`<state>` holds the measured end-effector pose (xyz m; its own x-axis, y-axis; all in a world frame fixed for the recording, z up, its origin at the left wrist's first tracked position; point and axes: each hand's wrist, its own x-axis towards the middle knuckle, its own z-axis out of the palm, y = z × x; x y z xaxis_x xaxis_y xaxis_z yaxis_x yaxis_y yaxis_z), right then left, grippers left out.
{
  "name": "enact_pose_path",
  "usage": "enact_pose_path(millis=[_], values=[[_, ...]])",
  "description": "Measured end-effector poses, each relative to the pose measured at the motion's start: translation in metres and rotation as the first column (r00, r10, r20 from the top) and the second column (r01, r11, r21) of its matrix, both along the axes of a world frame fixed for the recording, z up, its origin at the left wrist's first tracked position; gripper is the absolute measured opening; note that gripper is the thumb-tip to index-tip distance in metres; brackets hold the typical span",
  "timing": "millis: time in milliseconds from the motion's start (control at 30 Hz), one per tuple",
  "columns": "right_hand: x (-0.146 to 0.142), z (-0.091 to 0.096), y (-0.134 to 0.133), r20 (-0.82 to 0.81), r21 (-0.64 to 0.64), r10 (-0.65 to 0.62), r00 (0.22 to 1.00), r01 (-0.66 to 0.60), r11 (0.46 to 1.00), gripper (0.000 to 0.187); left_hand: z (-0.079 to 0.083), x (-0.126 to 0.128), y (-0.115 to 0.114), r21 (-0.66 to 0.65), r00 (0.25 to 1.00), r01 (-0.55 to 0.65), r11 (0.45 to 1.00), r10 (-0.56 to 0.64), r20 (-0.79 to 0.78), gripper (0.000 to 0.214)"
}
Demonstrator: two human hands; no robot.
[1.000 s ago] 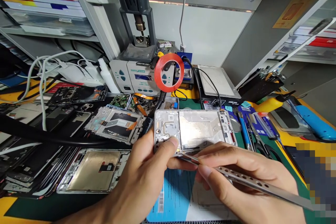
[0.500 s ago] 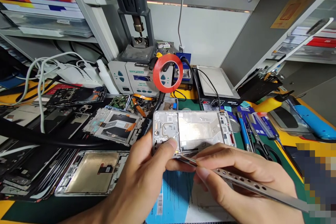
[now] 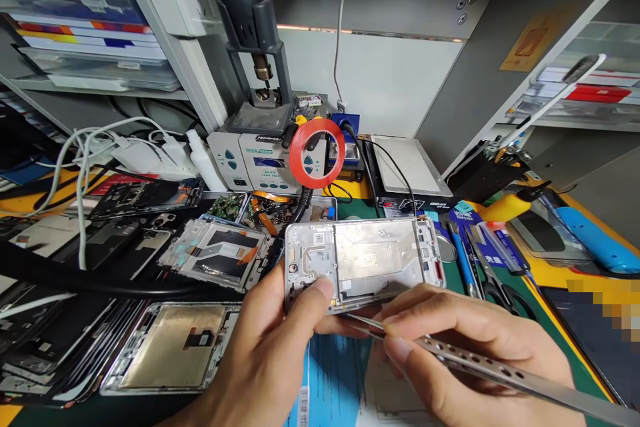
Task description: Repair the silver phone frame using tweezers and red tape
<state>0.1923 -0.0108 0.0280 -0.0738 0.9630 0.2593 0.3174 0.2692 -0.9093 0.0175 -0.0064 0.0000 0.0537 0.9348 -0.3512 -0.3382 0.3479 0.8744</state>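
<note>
My left hand (image 3: 273, 347) grips the left end of a silver phone frame (image 3: 377, 253), thumb across its face and fingers beneath. The frame is tilted toward me, its bare inner side showing. In my right hand (image 3: 465, 340) a pair of metal tweezers (image 3: 480, 365) with a row of holes is pinched between thumb and fingers. The tweezer tips lie just below the frame's lower edge, close to my left fingertips; whether they touch the frame I cannot tell. Under my hands lies a blue and white sheet (image 3: 335, 373).
Another phone frame (image 3: 170, 347) lies at the left, by a stack of phone parts (image 3: 60, 333). Behind stand a rework station (image 3: 265, 163) and a red tape roll (image 3: 317, 180). Scissors (image 3: 500, 290) and a blue-handled tool (image 3: 463, 257) lie to the right. A black cable (image 3: 125, 278) crosses the left side.
The view has tipped up a little, so most things sit lower. My right hand and the tweezers have shifted slightly right, and the tips sit a bit farther from the frame's edge.
</note>
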Motion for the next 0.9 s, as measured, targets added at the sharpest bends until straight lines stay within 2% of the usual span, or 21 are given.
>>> enact_pose_path(millis=[167,367,533,667,733,833,900], values=[[0.007,0.000,-0.002,0.029,-0.037,0.046,0.999,-0.045,0.998,0.013,-0.001,-0.001,-0.001,0.021,0.999,-0.027,0.999,0.026,0.022,0.048],[0.016,0.002,-0.001,0.020,-0.117,0.079,0.997,-0.076,0.990,0.011,-0.004,-0.005,0.000,0.034,1.000,0.023,0.999,-0.023,0.003,0.052],[0.013,0.002,0.003,-0.021,-0.091,0.108,0.994,-0.109,0.990,0.009,-0.006,-0.005,0.002,0.021,0.999,0.023,0.999,-0.024,0.032,0.051],[0.012,-0.001,-0.001,-0.026,-0.066,0.087,0.996,-0.089,0.994,0.010,-0.003,-0.003,0.003,-0.014,0.997,0.016,1.000,-0.014,0.077,0.050],[0.014,-0.003,-0.004,-0.074,-0.093,0.077,0.994,-0.084,0.992,0.024,-0.001,-0.004,0.004,-0.018,0.996,0.026,1.000,-0.024,0.086,0.046],[0.023,-0.004,-0.004,-0.181,-0.132,0.074,0.981,-0.099,0.986,0.061,0.000,-0.005,0.004,0.006,1.000,0.012,1.000,-0.012,0.028,0.039],[0.029,-0.004,-0.003,-0.249,-0.095,0.028,0.968,-0.053,0.994,0.071,-0.002,-0.005,0.004,0.022,1.000,-0.009,1.000,0.009,-0.018,0.038]])
